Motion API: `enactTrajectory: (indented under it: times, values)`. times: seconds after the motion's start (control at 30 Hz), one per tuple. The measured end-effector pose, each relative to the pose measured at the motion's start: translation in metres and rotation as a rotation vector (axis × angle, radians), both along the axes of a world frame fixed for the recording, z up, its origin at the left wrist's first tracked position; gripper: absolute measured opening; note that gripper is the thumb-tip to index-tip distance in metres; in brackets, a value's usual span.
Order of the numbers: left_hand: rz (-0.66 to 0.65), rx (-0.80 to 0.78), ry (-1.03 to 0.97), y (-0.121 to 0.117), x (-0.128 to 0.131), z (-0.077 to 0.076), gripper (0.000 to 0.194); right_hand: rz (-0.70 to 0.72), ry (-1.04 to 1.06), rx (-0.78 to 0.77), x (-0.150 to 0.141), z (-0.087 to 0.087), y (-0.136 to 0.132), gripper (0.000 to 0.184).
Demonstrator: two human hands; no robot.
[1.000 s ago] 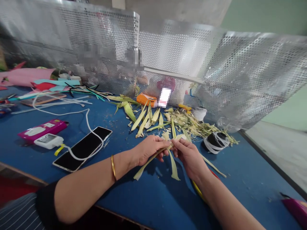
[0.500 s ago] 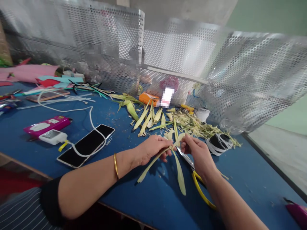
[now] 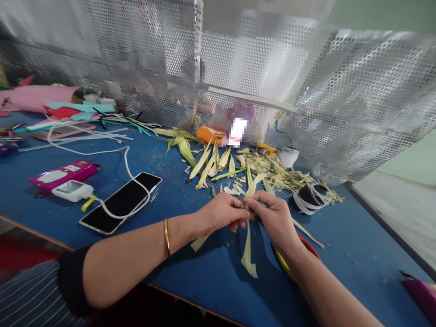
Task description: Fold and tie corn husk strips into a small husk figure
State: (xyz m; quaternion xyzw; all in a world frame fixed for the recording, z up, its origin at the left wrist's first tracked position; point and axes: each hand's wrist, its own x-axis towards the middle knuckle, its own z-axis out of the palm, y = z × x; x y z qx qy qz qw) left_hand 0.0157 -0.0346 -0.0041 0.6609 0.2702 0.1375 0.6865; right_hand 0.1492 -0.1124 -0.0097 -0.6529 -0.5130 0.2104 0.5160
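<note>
My left hand (image 3: 226, 212), with a gold bangle on its wrist, is closed on a pale green corn husk (image 3: 250, 261) whose strips hang down and stick up from the grip. My right hand (image 3: 274, 217) meets it fingertip to fingertip, thumb and fingers pinched on the same husk. The exact point of the grip is hidden by the fingers. Under my right wrist lie scissors (image 3: 285, 267) with yellow and red handles, mostly covered. Just beyond the hands, more husk leaves (image 3: 200, 164) lie in a row.
A heap of husk scraps (image 3: 272, 168) lies at the back, near a spool of white ribbon (image 3: 311, 200) and an orange packet (image 3: 211, 135). On the left are a phone (image 3: 122, 202), a white cable and a magenta box (image 3: 63, 175). A perforated metal screen (image 3: 248, 59) stands behind.
My right hand has moved left and in against my left hand, pinching the husk there. The hanging strip has shifted left, and my right wrist now covers the scissor blades. The view has tilted slightly.
</note>
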Motion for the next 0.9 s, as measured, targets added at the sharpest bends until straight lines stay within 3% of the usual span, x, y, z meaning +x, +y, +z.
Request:
enactTrajectory:
  times: [0.27, 0.37, 0.5, 0.63, 0.77, 0.9]
  values:
    - [-0.074, -0.090, 0.008, -0.004, 0.001, 0.000, 0.023, -0.059, -0.083, 0.151, -0.008, -0.007, -0.001, 0.024]
    - [-0.039, -0.150, 0.003, -0.005, 0.000, 0.002, 0.021, -0.052, -0.222, 0.200, -0.005, -0.004, -0.001, 0.022]
    - [0.104, -0.306, -0.071, 0.002, -0.001, 0.008, 0.022, -0.178, -0.398, 0.304, 0.007, 0.005, -0.005, 0.021]
    - [0.226, -0.387, -0.136, 0.014, -0.003, 0.012, 0.021, -0.192, -0.309, 0.119, 0.015, 0.010, -0.007, 0.031]
    - [0.281, -0.368, -0.168, 0.018, -0.002, 0.011, 0.010, 0.039, -0.208, -0.097, 0.013, 0.004, -0.003, 0.035]
    - [0.299, -0.382, -0.159, 0.017, 0.000, 0.005, 0.011, 0.148, -0.257, -0.119, 0.011, -0.002, 0.000, 0.035]
